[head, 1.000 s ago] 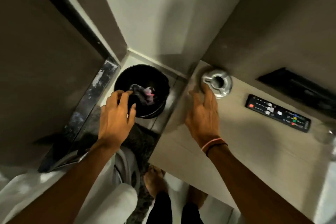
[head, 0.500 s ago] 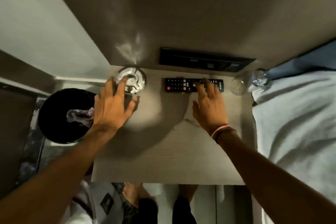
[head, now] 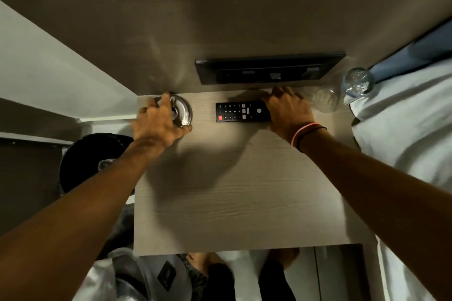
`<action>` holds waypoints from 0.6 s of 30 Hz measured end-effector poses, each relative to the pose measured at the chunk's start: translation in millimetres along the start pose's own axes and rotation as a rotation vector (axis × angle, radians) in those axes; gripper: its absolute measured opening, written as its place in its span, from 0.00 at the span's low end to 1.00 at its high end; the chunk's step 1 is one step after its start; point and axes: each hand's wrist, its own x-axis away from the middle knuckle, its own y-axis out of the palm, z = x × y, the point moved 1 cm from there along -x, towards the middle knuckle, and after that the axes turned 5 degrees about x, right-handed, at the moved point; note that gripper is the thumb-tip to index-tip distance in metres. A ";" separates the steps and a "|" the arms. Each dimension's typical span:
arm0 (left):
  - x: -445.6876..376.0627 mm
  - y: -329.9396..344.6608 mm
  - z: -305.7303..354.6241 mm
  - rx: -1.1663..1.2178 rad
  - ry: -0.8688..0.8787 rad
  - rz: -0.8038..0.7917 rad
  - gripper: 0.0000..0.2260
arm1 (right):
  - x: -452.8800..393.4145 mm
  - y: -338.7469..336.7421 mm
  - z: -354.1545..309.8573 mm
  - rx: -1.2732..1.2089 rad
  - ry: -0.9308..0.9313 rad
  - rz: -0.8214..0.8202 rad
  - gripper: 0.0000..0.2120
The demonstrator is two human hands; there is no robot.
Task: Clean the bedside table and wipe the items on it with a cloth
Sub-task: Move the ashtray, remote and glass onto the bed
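While left fingers (head: 166,105) cup the ashtray (head: 182,111), right fingers (head: 281,95) clasp the remote (head: 241,112).

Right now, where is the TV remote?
The remote lies at the back of the bedside table, between the glass ashtray and the right hand, which covers its right end.

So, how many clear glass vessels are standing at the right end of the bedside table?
2. One clear drinking glass stands just right of the right hand; a clear round glass bottle stands further right, beside the white bedding. Nothing seems hidden.
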 end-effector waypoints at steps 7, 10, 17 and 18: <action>30.4 6.2 7.0 -0.046 0.110 -0.035 0.46 | 39.6 8.9 -7.0 -0.076 0.042 -0.087 0.26; 53.8 2.1 16.1 -0.098 0.194 -0.044 0.49 | 73.8 16.2 -7.4 -0.246 0.132 -0.115 0.26; 109.3 -27.2 121.3 -0.189 0.423 -0.063 0.49 | 192.2 -3.7 40.3 -0.744 0.553 0.104 0.24; 120.4 -31.7 149.5 -0.198 0.484 -0.062 0.49 | 214.0 -10.2 56.0 -0.796 0.633 0.186 0.22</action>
